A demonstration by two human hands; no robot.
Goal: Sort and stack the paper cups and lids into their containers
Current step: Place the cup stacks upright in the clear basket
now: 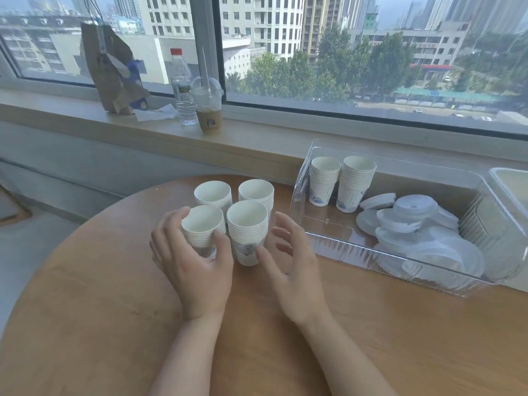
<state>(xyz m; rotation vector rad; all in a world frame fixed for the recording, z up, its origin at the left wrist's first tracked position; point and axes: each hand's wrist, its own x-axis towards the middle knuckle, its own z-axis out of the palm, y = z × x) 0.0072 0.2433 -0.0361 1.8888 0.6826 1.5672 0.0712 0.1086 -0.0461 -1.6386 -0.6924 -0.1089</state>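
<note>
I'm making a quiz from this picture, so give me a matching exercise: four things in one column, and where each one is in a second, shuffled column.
Things:
1. water bottle
2. pile of lids
3. left hand
4. right hand

Places or states:
A. open beside a cup stack
B. on the window sill
C. gripping a cup stack
D. in the clear bin

Pairs: 1-B, 2-D, 3-C, 4-A

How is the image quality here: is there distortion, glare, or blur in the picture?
Head view: daylight from the window lights everything softly, with only faint shadows; the wide lens bends the windowsill and the table edge; the clear bin shows bright glare on its walls; the right hand is slightly blurred.
</note>
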